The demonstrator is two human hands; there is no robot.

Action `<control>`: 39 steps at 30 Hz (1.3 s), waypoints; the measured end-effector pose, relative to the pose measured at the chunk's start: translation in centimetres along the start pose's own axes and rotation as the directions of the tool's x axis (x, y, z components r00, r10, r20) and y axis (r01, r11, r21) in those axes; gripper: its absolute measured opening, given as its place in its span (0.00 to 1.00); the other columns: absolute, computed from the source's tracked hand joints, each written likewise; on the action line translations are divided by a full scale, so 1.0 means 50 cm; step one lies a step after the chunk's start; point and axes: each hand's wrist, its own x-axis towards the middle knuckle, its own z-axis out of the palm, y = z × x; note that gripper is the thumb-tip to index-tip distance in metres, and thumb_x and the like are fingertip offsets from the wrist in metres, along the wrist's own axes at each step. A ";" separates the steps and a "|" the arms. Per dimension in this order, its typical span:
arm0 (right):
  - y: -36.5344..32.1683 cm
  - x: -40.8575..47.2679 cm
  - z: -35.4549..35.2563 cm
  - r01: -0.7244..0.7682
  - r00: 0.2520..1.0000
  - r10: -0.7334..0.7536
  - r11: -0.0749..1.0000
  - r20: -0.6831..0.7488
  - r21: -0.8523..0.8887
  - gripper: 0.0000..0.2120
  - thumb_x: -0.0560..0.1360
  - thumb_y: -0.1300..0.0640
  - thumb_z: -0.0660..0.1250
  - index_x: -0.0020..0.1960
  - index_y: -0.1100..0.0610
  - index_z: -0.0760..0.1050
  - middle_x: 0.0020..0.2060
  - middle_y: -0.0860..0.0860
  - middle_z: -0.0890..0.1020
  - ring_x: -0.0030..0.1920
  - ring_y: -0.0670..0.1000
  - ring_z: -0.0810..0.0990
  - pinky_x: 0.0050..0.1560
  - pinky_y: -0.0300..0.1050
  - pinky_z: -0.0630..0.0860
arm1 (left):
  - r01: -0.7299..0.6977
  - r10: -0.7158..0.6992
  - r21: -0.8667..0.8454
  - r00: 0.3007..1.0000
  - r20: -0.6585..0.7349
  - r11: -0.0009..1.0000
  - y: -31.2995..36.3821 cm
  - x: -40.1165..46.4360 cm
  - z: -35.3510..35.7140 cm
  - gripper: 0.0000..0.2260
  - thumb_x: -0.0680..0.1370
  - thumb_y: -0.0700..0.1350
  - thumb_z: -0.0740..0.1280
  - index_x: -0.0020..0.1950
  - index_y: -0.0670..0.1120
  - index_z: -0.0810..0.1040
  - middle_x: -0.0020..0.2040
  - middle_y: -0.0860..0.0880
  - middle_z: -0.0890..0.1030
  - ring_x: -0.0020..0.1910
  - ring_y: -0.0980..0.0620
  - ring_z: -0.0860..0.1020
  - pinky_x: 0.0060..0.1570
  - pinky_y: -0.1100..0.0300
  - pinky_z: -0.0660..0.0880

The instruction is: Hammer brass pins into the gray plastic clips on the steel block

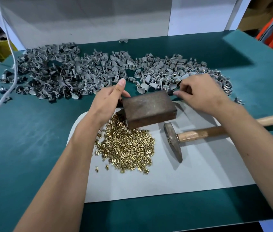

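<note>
Gray clips (99, 71); brass-gold pins (129, 148)

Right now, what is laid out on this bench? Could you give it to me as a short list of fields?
surface: green bench mat with a white sheet on it
steel block: tilted, near edge on the sheet
left hand: grips the block's left end
right hand: fingers curled at the block's far right corner
brass pins: loose heap on the sheet, against the block
hammer: lying on the sheet, nobody holding it
gray plastic clips: wide pile behind the block; none on the block
</note>
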 end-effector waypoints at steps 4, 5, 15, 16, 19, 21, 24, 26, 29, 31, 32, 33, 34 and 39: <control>-0.021 0.009 0.001 -0.051 0.995 0.059 0.993 -0.074 0.109 0.12 0.80 0.48 0.68 0.39 0.50 0.75 0.33 0.49 0.80 0.36 0.53 0.79 0.42 0.47 0.77 | -0.041 0.040 -0.006 0.989 -0.144 0.999 -0.002 0.002 0.003 0.24 0.85 0.60 0.55 0.45 0.50 0.85 0.41 0.57 0.84 0.43 0.62 0.80 0.50 0.56 0.76; -0.032 0.015 -0.002 -0.043 0.994 0.055 0.990 -0.091 0.133 0.11 0.80 0.50 0.68 0.41 0.52 0.77 0.34 0.50 0.81 0.37 0.54 0.80 0.44 0.49 0.79 | -0.065 0.073 0.045 0.975 -0.211 0.997 -0.004 0.003 -0.001 0.22 0.85 0.58 0.58 0.47 0.48 0.86 0.42 0.55 0.84 0.45 0.57 0.81 0.54 0.52 0.78; -0.194 0.155 -0.035 0.175 0.976 -0.185 0.980 0.118 0.092 0.03 0.76 0.51 0.73 0.46 0.49 0.83 0.43 0.49 0.85 0.46 0.54 0.82 0.54 0.52 0.81 | 0.191 -0.021 0.497 0.945 -0.327 0.847 -0.068 0.009 -0.067 0.15 0.79 0.47 0.69 0.66 0.55 0.81 0.70 0.51 0.75 0.71 0.43 0.67 0.72 0.48 0.61; -0.205 0.171 -0.030 0.208 0.962 -0.215 0.977 0.171 0.055 0.03 0.76 0.51 0.74 0.48 0.49 0.84 0.46 0.50 0.86 0.49 0.54 0.82 0.57 0.53 0.80 | 0.184 -0.011 0.490 0.942 -0.335 0.852 -0.067 0.011 -0.070 0.13 0.79 0.45 0.70 0.63 0.54 0.82 0.67 0.50 0.77 0.69 0.43 0.70 0.71 0.49 0.63; -0.224 0.205 -0.006 0.266 0.922 -0.234 0.962 0.309 -0.066 0.16 0.75 0.49 0.76 0.60 0.53 0.82 0.56 0.53 0.84 0.58 0.57 0.80 0.62 0.50 0.77 | 0.179 0.000 0.418 0.920 -0.393 0.891 -0.067 0.012 -0.079 0.09 0.76 0.39 0.71 0.53 0.49 0.85 0.57 0.48 0.83 0.61 0.42 0.77 0.66 0.49 0.73; -0.217 0.211 0.000 0.249 0.923 -0.219 0.967 0.317 -0.057 0.18 0.74 0.49 0.77 0.61 0.54 0.81 0.57 0.54 0.84 0.58 0.57 0.80 0.61 0.51 0.77 | 0.167 0.006 0.390 0.913 -0.407 0.905 -0.060 0.010 -0.072 0.10 0.76 0.36 0.71 0.50 0.49 0.86 0.54 0.48 0.84 0.56 0.45 0.80 0.59 0.53 0.78; -0.232 0.225 0.016 0.244 0.927 -0.244 0.969 0.285 0.035 0.14 0.73 0.48 0.78 0.55 0.52 0.83 0.48 0.51 0.84 0.49 0.53 0.81 0.53 0.45 0.77 | 0.154 0.016 0.372 0.909 -0.416 0.916 -0.057 0.013 -0.072 0.11 0.75 0.35 0.70 0.48 0.49 0.86 0.52 0.48 0.85 0.52 0.47 0.82 0.53 0.55 0.79; -0.252 0.229 0.023 0.255 0.920 -0.267 0.964 0.288 0.077 0.12 0.72 0.48 0.78 0.53 0.51 0.83 0.42 0.48 0.81 0.45 0.52 0.79 0.48 0.41 0.72 | 0.131 0.031 0.349 0.906 -0.422 0.928 -0.059 0.014 -0.072 0.10 0.75 0.35 0.70 0.48 0.49 0.86 0.51 0.48 0.85 0.51 0.48 0.82 0.53 0.55 0.79; -0.274 0.238 0.032 0.242 0.921 -0.253 0.967 0.297 0.075 0.12 0.72 0.47 0.78 0.50 0.52 0.83 0.38 0.46 0.79 0.41 0.50 0.79 0.41 0.39 0.70 | 0.125 0.039 0.341 0.899 -0.436 0.932 -0.059 0.009 -0.069 0.10 0.75 0.34 0.71 0.47 0.48 0.86 0.50 0.49 0.85 0.49 0.49 0.82 0.50 0.57 0.79; -0.291 0.240 0.040 0.237 0.906 -0.238 0.970 0.351 0.045 0.12 0.71 0.48 0.80 0.47 0.53 0.82 0.37 0.47 0.80 0.38 0.49 0.79 0.37 0.40 0.72 | 0.120 0.047 0.348 0.900 -0.433 0.930 -0.059 0.009 -0.068 0.10 0.74 0.34 0.71 0.48 0.47 0.86 0.52 0.47 0.84 0.51 0.47 0.81 0.51 0.54 0.80; -0.301 0.240 0.044 0.241 0.898 -0.232 0.970 0.373 0.023 0.11 0.71 0.49 0.80 0.46 0.54 0.83 0.38 0.48 0.81 0.39 0.50 0.80 0.38 0.42 0.74 | 0.117 0.054 0.346 0.893 -0.447 0.931 -0.057 0.010 -0.069 0.10 0.74 0.35 0.71 0.49 0.48 0.86 0.53 0.46 0.84 0.52 0.46 0.81 0.52 0.54 0.79; -0.308 0.239 0.046 0.242 0.896 -0.227 0.970 0.381 0.009 0.10 0.71 0.51 0.80 0.46 0.55 0.83 0.39 0.50 0.83 0.40 0.51 0.80 0.41 0.43 0.76 | 0.113 0.061 0.335 0.882 -0.467 0.935 -0.055 0.011 -0.071 0.10 0.74 0.36 0.70 0.49 0.48 0.86 0.52 0.47 0.84 0.52 0.47 0.81 0.52 0.54 0.79; -0.314 0.236 0.045 0.236 0.901 -0.224 0.972 0.373 0.014 0.08 0.71 0.54 0.80 0.46 0.55 0.84 0.41 0.51 0.84 0.40 0.50 0.81 0.43 0.44 0.77 | 0.113 0.057 0.309 0.869 -0.491 0.944 -0.049 0.012 -0.072 0.08 0.74 0.38 0.70 0.48 0.49 0.86 0.50 0.49 0.84 0.51 0.49 0.82 0.52 0.55 0.79; -0.330 0.212 0.020 0.160 0.978 -0.182 0.967 0.102 0.199 0.03 0.71 0.58 0.78 0.43 0.52 0.86 0.37 0.48 0.84 0.40 0.47 0.83 0.51 0.45 0.82 | 0.040 -0.259 -0.528 0.901 -0.348 0.848 -0.010 0.010 -0.066 0.04 0.79 0.43 0.74 0.48 0.42 0.85 0.41 0.47 0.86 0.42 0.52 0.86 0.47 0.60 0.83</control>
